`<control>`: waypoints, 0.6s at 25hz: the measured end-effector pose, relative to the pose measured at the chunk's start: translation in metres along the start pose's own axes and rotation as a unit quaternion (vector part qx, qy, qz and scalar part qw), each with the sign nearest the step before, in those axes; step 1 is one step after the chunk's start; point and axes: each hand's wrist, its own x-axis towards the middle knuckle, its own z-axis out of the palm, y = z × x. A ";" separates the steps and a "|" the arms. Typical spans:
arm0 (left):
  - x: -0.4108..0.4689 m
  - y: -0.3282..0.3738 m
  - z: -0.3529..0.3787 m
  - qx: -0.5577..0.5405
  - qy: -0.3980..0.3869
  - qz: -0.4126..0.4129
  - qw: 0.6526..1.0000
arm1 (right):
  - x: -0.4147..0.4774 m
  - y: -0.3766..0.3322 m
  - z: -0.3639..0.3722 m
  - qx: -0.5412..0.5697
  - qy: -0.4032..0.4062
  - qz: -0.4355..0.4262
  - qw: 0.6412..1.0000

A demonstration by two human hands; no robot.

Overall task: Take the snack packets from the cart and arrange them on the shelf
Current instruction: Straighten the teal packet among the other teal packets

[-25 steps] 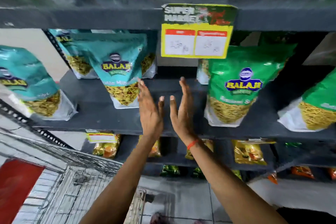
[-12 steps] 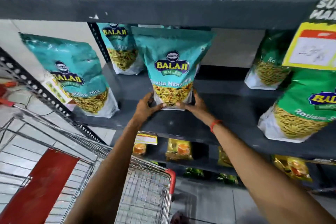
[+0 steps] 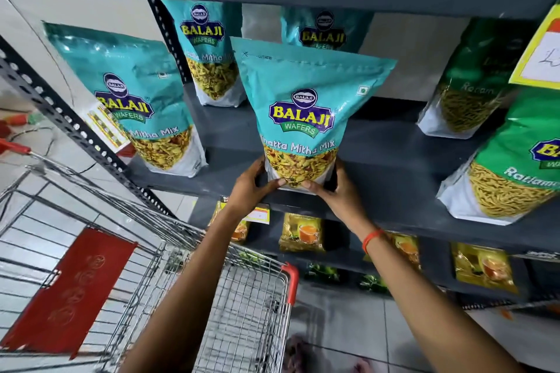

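A teal Balaji Khatta Mitha Mix packet (image 3: 303, 112) stands upright near the front edge of the dark grey shelf (image 3: 391, 169). My left hand (image 3: 253, 188) grips its bottom left corner and my right hand (image 3: 336, 191), with an orange wrist thread, grips its bottom right corner. Three more teal packets stand on the same shelf: one at the left (image 3: 133, 97), two behind (image 3: 209, 48) (image 3: 324, 30). The wire cart (image 3: 236, 306) sits below my arms; no packets show in it.
Green Ratlami packets (image 3: 515, 166) (image 3: 466, 79) stand at the right of the shelf. A yellow price tag (image 3: 539, 60) hangs at the upper right. Yellow tea packets (image 3: 301, 233) fill the lower shelf. A perforated steel upright (image 3: 69, 124) crosses the left. The cart carries a red flap (image 3: 69, 291).
My view swung left toward the teal packets. Both hands went from open in front of the shelf to gripping the bottom of the middle teal packet, which now stands a little nearer.
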 end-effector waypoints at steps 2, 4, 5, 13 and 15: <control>-0.003 0.003 0.001 -0.001 0.005 0.002 1.000 | -0.001 -0.003 -0.001 0.003 -0.004 -0.001 1.000; -0.004 0.005 0.002 -0.003 0.009 -0.004 1.000 | -0.002 -0.006 -0.002 -0.003 -0.010 -0.002 1.000; -0.004 0.006 0.002 -0.003 0.010 -0.006 1.000 | -0.002 -0.006 -0.003 -0.007 -0.012 -0.003 1.000; -0.029 0.040 0.004 0.075 0.094 0.065 0.991 | -0.039 -0.045 0.020 -0.054 0.154 -0.137 0.977; -0.040 0.049 -0.004 0.118 0.186 0.132 0.966 | -0.049 -0.071 0.045 -0.074 0.182 -0.251 0.948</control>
